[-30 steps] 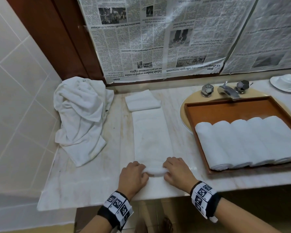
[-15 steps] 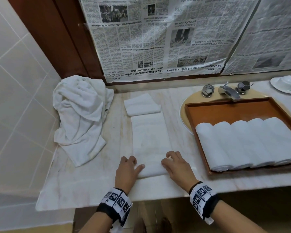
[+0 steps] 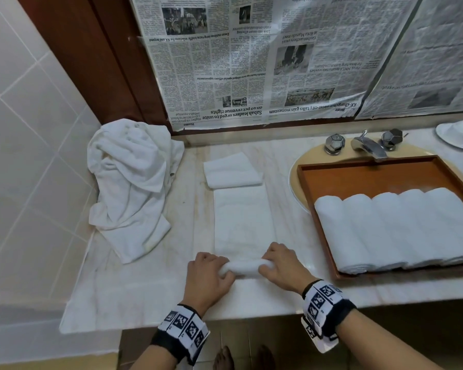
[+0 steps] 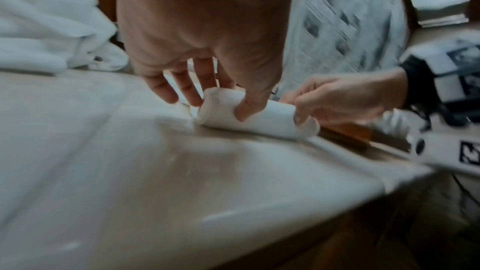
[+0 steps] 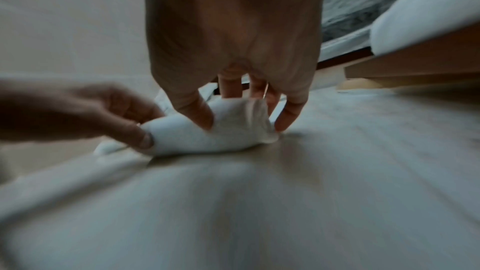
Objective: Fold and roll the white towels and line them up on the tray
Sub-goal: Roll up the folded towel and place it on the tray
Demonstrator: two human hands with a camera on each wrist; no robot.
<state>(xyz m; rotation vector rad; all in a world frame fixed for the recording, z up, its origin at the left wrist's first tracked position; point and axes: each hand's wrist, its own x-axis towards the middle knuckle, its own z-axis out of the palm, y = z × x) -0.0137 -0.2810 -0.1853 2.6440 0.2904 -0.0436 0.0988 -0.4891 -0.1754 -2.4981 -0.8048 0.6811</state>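
Towel [image 3: 243, 225] lies folded in a long strip near the surface's front edge, its near end rolled; the left hand [image 3: 208, 276] and right hand [image 3: 284, 265] each curl round a roll end. Roll away evenly, keeping tension and edges flush

Soft, even light; head view sharp, both wrist views motion-blurred.

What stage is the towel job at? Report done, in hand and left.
Done: five rolled white towels lie side by side in the brown wooden tray. In hand: left hand and right hand grip the started roll of the long folded white towel. Left: the small folded white towel and the crumpled white towel heap.
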